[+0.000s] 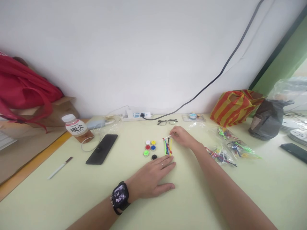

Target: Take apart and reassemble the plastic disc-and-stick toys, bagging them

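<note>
My left hand (153, 177) lies flat on the pale green table (72, 195), fingers stretched out, with a ring and a black watch on the wrist. Its fingertips touch the near end of a small bundle of coloured sticks (167, 148). My right hand (182, 136) reaches to the far end of that bundle and pinches a thin white stick (168, 137) between its fingertips. Left of the bundle sit several small coloured round caps (150, 148), in white, yellow, red, blue, green and black.
A black phone (102, 149), a white-capped bottle (76, 127) and a pen (59, 167) lie at the left. Glasses (167, 121) and a power strip (136, 116) sit by the wall. Clear bags of coloured sticks (227, 150), a striped bag (236, 107) and another phone (294, 151) are at the right.
</note>
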Available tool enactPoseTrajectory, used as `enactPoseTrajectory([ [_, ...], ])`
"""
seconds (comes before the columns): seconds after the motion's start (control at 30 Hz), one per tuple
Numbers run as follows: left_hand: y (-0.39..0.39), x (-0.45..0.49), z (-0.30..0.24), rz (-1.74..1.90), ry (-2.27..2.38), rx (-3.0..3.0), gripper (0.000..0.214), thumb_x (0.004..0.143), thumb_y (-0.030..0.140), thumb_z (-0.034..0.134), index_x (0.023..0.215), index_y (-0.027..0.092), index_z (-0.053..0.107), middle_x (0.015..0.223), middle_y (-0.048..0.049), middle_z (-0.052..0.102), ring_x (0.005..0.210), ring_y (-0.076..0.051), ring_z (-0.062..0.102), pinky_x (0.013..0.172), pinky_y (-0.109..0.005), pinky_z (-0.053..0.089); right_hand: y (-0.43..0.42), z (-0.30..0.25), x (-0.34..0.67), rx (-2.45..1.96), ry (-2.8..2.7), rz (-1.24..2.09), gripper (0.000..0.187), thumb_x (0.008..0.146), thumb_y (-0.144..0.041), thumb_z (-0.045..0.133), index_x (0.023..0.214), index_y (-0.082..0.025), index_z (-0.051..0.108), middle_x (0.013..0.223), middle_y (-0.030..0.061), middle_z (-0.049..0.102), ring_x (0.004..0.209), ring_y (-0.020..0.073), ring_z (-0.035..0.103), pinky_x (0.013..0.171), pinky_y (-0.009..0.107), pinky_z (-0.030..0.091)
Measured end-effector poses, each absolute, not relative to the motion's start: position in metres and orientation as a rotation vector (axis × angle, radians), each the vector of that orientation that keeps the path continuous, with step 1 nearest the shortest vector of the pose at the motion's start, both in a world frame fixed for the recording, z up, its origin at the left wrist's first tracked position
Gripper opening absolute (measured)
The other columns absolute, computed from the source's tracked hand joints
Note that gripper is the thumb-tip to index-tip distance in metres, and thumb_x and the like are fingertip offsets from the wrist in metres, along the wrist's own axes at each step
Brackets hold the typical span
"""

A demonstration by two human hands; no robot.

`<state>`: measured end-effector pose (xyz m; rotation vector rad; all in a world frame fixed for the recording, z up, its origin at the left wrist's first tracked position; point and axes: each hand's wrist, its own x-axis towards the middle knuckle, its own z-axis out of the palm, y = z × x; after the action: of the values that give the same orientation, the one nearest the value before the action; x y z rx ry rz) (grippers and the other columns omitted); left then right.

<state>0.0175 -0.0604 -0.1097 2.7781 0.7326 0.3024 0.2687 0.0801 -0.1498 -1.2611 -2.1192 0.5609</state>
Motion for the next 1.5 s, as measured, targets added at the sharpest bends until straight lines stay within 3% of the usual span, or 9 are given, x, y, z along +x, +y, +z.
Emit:
enactPoseTrajectory([
  [0.27,-0.060,0.017,-0.109,0.292,0.736,2.788,0.065,0.101,0.055,0.055,0.152,0.016,0.048,0.163,-0.0167,0.041,0.153,-0.032,0.037,0.122,-0.048,0.042,0.086,-0.142,0.285,-1.279,-2.043,0.607,0.012,0.086,-0.018,0.061,0.086,-0.018,0.073,0.085,0.0041,0.072,0.078,0.0181,0.064,0.075,0.030,0.050],
  [0.43,-0.061,0.017,-0.109,0.334,0.726,2.850,0.062,0.100,0.051,0.058,0.150,0.016,0.050,0.162,-0.0166,0.043,0.153,-0.033,0.037,0.121,-0.050,0.043,0.084,-0.116,0.305,-1.217,-1.957,0.686,0.019,0.088,-0.030,0.062,0.092,-0.017,0.076,0.092,0.0066,0.077,0.083,0.0199,0.070,0.079,0.030,0.055],
  [0.63,-0.048,0.006,-0.115,0.563,0.945,2.885,0.052,0.102,0.037,0.057,0.152,0.026,0.049,0.162,-0.0073,0.045,0.155,-0.032,0.032,0.123,-0.053,0.040,0.075,-0.111,0.317,-1.252,-2.042,0.890,0.015,0.078,-0.019,0.066,0.082,-0.020,0.080,0.102,0.0061,0.078,0.096,0.0225,0.072,0.085,0.030,0.056],
  [0.77,-0.032,-0.011,-0.121,0.580,1.213,2.826,0.060,0.103,0.044,0.055,0.159,0.029,0.040,0.169,-0.0059,0.032,0.159,-0.034,0.020,0.125,-0.057,0.034,0.074,-0.120,0.309,-1.443,-2.093,0.862,0.033,0.069,-0.004,0.061,0.093,-0.020,0.077,0.111,0.0074,0.076,0.099,0.0222,0.070,0.085,0.029,0.055],
  [0.97,-0.020,-0.026,-0.132,0.470,1.307,2.603,0.065,0.106,0.053,0.044,0.165,0.028,0.028,0.173,-0.0078,0.020,0.160,-0.033,0.017,0.127,-0.055,0.030,0.061,-0.106,0.301,-1.710,-2.081,1.045,0.009,0.078,-0.017,0.068,0.087,-0.018,0.066,0.078,0.0068,0.075,0.063,0.0205,0.071,0.063,0.031,0.055],
  [1.03,-0.019,-0.027,-0.135,0.435,1.320,2.556,0.064,0.107,0.054,0.042,0.164,0.028,0.028,0.173,-0.0082,0.019,0.160,-0.032,0.017,0.128,-0.055,0.027,0.053,-0.099,0.292,-1.754,-2.052,1.210,0.013,0.080,-0.019,0.070,0.091,-0.018,0.064,0.075,0.0060,0.076,0.057,0.0191,0.071,0.058,0.030,0.056],
  [1.13,-0.017,-0.026,-0.137,0.457,1.326,2.541,0.061,0.108,0.053,0.039,0.163,0.028,0.031,0.173,-0.0081,0.022,0.159,-0.030,0.020,0.129,-0.053,0.026,0.045,-0.094,0.271,-1.763,-1.974,1.354,0.023,0.081,-0.019,0.071,0.101,-0.019,0.060,0.077,0.0053,0.077,0.061,0.0186,0.073,0.059,0.026,0.055],
  [1.3,-0.015,-0.024,-0.137,0.500,1.333,2.552,0.056,0.109,0.052,0.035,0.158,0.026,0.039,0.170,-0.0091,0.029,0.158,-0.029,0.024,0.128,-0.052,0.027,0.045,-0.098,0.238,-1.744,-2.058,1.124,0.029,0.085,-0.022,0.069,0.112,-0.020,0.057,0.072,0.0024,0.073,0.062,0.0187,0.069,0.057,0.025,0.048],
  [1.5,-0.013,-0.023,-0.139,0.485,1.353,2.556,0.055,0.109,0.051,0.035,0.157,0.024,0.038,0.170,-0.0104,0.028,0.158,-0.029,0.023,0.128,-0.053,0.026,0.040,-0.108,0.212,-1.640,-2.177,0.912,0.030,0.083,-0.015,0.068,0.112,-0.021,0.061,0.105,0.0102,0.072,0.088,0.0217,0.067,0.066,0.026,0.044],
])
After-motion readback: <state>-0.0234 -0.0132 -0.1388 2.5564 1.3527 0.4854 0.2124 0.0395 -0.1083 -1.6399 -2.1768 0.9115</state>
